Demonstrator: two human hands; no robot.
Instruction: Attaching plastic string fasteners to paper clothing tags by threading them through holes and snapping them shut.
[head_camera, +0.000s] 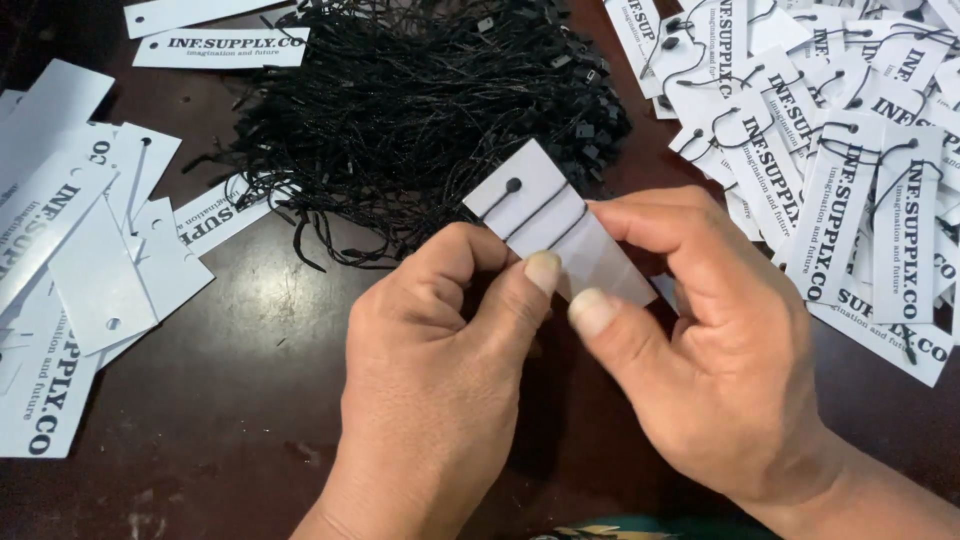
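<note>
Both hands pinch one white tag (556, 222) above table centre, left hand (440, 340) on its near-left edge, right hand (700, 330) on the right; pull the black string (530, 212) snug through the hole without creasing the card.

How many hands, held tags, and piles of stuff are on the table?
Hands: 2, left hand and right hand
White tag held with black string through its hole: 1
Black string heap: 1
White tag piles: 2, left pile, strung pile on the right
Total: 6
</note>
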